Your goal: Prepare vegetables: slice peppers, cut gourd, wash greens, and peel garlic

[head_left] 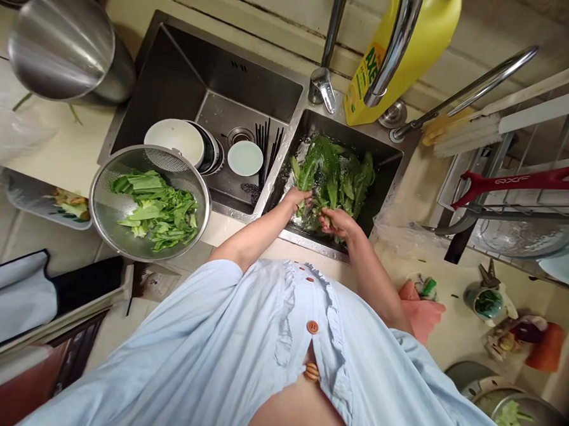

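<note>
Long leafy greens (332, 171) lie in the small right-hand sink basin (386, 180), wet and partly in water. My left hand (298, 198) is closed around the stem end of some leaves at the basin's left side. Close beside it, my right hand (337, 223) grips the stem ends of other leaves near the front wall. The leaves fan out away from both hands toward the back of the basin. Some fingertips are hidden among the greens.
Left, a metal colander (99, 197) of cut greens overlaps the larger sink's (178, 61) corner. That sink holds stacked bowls (174, 140), a small dish (245, 158) and chopsticks (267, 148). Behind are a faucet (323, 88) and yellow detergent bottle (407, 60); a dish rack (518, 206) stands right.
</note>
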The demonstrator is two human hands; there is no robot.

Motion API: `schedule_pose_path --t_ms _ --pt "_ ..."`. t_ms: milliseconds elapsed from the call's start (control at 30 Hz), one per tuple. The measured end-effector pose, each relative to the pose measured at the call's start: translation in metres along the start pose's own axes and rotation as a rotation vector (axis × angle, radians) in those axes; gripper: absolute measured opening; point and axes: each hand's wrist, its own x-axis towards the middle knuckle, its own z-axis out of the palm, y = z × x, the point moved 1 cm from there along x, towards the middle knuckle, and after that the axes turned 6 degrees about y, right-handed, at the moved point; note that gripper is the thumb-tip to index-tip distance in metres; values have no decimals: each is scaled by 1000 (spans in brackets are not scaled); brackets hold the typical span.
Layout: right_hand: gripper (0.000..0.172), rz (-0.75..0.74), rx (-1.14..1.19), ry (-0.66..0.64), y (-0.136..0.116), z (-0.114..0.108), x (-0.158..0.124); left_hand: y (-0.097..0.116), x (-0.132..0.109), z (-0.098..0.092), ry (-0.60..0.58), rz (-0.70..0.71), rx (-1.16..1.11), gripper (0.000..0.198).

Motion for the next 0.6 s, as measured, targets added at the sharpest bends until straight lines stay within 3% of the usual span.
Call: schedule_pose_path --t_ms 133,200,267,333,400,500,600 --pt "27 -15 380 -271 -19 -4 -19 5 -20 -2 -159 -28 -53 21" --pt "32 15 491 -334 -23 2 -21 5 -26 -3 -207 -11 -95 24" --pt "31 7 455 -337 -20 12 -16 3 -27 -3 -250 14 -99 25" --pt "26 -84 303 -266 -15 22 -7 1 -21 -3 -308 41 -65 20" --pt "23 -215 77 -113 -9 28 3 -1 -11 -3 -319 95 -52 14" --pt "19 -320 -165 100 -3 26 16 -2 6 -7 -119 169 -91 17" --pt "17 -344 -284 227 -3 17 25 -5 19 -10 60 130 -110 20"
